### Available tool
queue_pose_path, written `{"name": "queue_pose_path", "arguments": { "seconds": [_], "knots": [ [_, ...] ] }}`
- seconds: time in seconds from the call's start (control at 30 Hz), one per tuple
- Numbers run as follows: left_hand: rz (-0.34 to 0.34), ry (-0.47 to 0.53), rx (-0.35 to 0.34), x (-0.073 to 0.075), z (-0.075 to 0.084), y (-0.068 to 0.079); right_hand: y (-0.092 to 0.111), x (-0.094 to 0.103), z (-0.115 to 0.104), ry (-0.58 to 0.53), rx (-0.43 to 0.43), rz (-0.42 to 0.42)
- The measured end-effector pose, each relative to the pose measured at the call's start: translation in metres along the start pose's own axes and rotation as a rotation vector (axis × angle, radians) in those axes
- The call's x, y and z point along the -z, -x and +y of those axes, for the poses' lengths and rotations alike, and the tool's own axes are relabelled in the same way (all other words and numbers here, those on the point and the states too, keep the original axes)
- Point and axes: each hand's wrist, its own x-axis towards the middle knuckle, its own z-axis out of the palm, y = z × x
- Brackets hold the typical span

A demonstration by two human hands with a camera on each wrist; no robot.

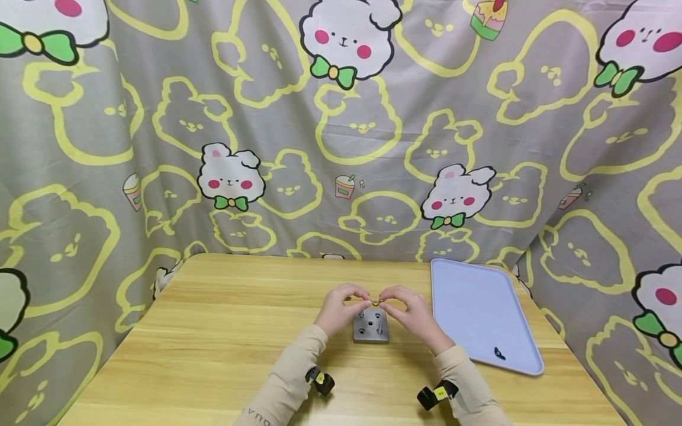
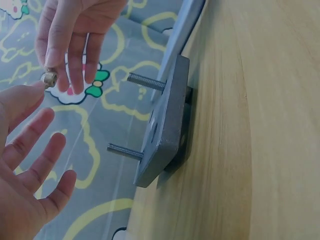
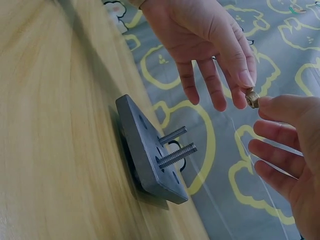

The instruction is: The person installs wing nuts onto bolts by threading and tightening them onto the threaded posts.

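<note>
**Brass-toned nut (image 1: 375, 302), two-handed pinch over metal plate (image 1: 370, 337)**

From where I stand, near to far: wrist cameras (image 1: 322, 383) strapped inboard, presumably to see the fingertips. Plate sits mid-table (image 1: 213, 331), likely so both arms reach evenly; two threaded studs (image 2: 124, 151) point up. Left hand (image 1: 337, 309) and right hand (image 1: 414, 311) each have a narrow thumb-and-finger pinch on the nut, in the air by the plate's far edge. Spare fingers splay loosely, probably keeping them off the small part. Blue tray (image 1: 474, 307) off right, likely for elbow room; small black piece (image 1: 499, 354) at its near end. Patterned curtain (image 1: 367, 177) behind, seemingly a screen.
</note>
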Motion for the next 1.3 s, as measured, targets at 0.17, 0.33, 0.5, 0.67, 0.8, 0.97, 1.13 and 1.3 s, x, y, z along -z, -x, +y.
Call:
{"name": "queue_pose_path", "arguments": {
  "seconds": [0.17,0.33,0.5,0.67,0.8,0.97,1.13,1.3],
  "knots": [
    [0.003,-0.026,-0.018,-0.001,-0.002,0.001,0.000,-0.002,0.001,0.005,-0.009,0.005],
    [-0.032,-0.074,-0.038,0.000,-0.003,-0.001,-0.001,-0.001,0.000,-0.033,-0.045,0.021],
    [-0.044,-0.066,0.008,0.008,-0.004,-0.003,-0.002,0.003,-0.001,-0.106,-0.107,0.031],
    [-0.067,0.004,0.079,0.015,-0.011,-0.003,0.000,0.009,0.000,-0.136,-0.165,0.026],
    [-0.130,-0.004,0.128,0.017,-0.020,-0.001,0.005,0.012,0.003,-0.132,-0.156,0.032],
    [-0.260,-0.104,0.166,0.019,-0.036,0.004,0.014,0.009,0.013,-0.145,-0.157,0.020],
    [-0.376,-0.192,0.183,0.018,-0.044,0.008,0.022,0.003,0.018,-0.182,-0.176,-0.020],
    [-0.407,-0.187,0.190,0.014,-0.045,0.011,0.027,-0.002,0.022,-0.225,-0.185,-0.059]
  ]
}}
